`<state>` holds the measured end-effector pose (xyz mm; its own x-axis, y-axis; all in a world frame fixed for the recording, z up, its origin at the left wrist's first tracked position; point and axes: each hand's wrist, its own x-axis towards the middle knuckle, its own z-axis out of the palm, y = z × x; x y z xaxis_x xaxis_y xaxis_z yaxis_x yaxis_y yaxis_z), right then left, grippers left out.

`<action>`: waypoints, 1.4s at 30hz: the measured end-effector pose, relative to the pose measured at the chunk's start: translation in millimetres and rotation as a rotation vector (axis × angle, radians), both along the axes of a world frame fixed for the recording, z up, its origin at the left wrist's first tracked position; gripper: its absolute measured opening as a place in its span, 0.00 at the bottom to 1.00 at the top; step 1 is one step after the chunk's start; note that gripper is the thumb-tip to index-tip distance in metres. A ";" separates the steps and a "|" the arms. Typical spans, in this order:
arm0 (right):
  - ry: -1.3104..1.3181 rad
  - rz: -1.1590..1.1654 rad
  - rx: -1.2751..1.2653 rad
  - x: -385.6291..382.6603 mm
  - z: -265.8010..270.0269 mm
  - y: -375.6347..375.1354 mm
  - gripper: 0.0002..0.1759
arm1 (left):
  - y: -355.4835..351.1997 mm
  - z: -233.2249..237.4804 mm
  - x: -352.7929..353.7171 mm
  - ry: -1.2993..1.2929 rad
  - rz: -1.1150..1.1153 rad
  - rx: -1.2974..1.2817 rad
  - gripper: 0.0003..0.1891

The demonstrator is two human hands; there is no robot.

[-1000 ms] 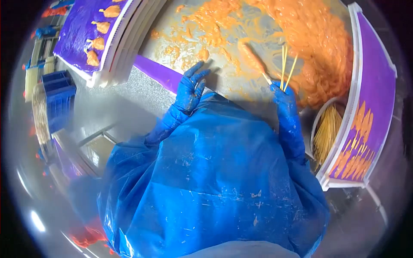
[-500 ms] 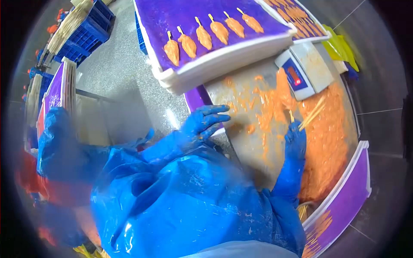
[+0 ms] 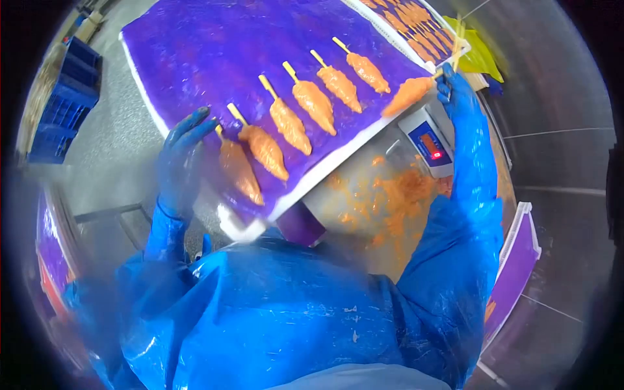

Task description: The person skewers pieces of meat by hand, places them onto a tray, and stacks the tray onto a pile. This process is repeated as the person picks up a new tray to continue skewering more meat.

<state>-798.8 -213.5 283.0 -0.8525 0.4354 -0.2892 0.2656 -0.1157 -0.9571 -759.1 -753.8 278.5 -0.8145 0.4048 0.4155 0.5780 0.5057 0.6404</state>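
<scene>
My right hand (image 3: pixel 458 97), in a blue glove, grips the stick of a meat skewer (image 3: pixel 411 96), along with a few bare sticks (image 3: pixel 459 42) poking up above the fingers. The skewer's raw orange meat hangs over the front right edge of the purple-lined tray (image 3: pixel 214 45). On that tray several meat skewers (image 3: pixel 312 107) lie in a slanting row, sticks pointing away from me. My left hand (image 3: pixel 182 153), also gloved in blue, is at the tray's left side with fingers stretched out, fingertips close to the stick of the leftmost skewer (image 3: pixel 238 170).
A digital scale (image 3: pixel 429 143) with a red display stands below my right hand. Orange meat bits smear the metal table (image 3: pixel 364 218). Behind is another tray of skewers (image 3: pixel 416 29). Blue crates (image 3: pixel 68 97) stand on the floor at left, and a purple-lined tray (image 3: pixel 517 279) leans at right.
My right hand has risen from the meat pile to the tray, carrying a meat skewer and sticks. My left hand has moved up and left to the tray's side.
</scene>
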 end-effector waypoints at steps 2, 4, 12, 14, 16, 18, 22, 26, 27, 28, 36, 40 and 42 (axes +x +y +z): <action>-0.016 0.057 0.083 -41.5 5.4 16.4 0.13 | 1.6 -12.3 -3.1 -0.069 0.032 0.038 0.16; -0.148 0.254 0.160 -84.5 27.4 23.6 0.14 | 4.8 0.1 -0.5 -0.205 0.040 0.137 0.17; -0.180 0.763 0.400 -191.1 -4.2 -30.8 0.18 | 7.9 -7.8 8.7 -0.354 0.220 0.032 0.33; -0.260 0.913 0.395 -205.0 -17.9 -43.8 0.20 | 6.5 -8.6 12.5 -0.307 0.203 0.020 0.30; -0.322 0.946 0.441 -209.9 -23.2 -58.5 0.19 | 4.2 -10.7 18.2 -0.330 0.245 0.007 0.29; -0.297 0.899 0.398 -214.1 -31.2 -43.7 0.21 | 16.0 8.3 6.0 -0.382 0.257 -0.046 0.28; -0.176 0.952 0.550 -214.3 -30.3 -60.7 0.30 | 6.4 -1.4 19.1 -0.352 0.290 -0.005 0.26; -0.075 0.642 0.921 -192.5 -12.1 -22.7 0.31 | 18.5 1.6 9.7 -0.318 0.255 0.012 0.24; -0.080 0.622 0.889 -168.4 -3.0 -20.4 0.30 | 20.4 2.0 8.4 -0.313 0.247 0.003 0.24; -0.078 0.607 0.872 -146.3 4.5 -24.5 0.28 | 17.2 -3.6 12.5 -0.301 0.254 0.027 0.22; 0.116 0.216 0.482 22.4 7.4 -18.6 0.09 | 26.9 5.3 1.8 -0.341 0.171 0.058 0.17; 0.200 0.125 0.183 141.0 -64.2 8.0 0.09 | 89.0 17.5 19.6 -0.137 -0.118 0.081 0.15; 0.314 -0.021 0.068 231.7 -151.8 -1.1 0.10 | 136.4 33.4 51.4 -0.104 -0.251 -0.031 0.16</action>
<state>-567.1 -214.6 131.2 -0.8863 0.4628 0.0170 -0.0458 -0.0511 -0.9976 -707.6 -617.4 312.0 -0.7248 0.6109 0.3187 0.6196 0.3755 0.6893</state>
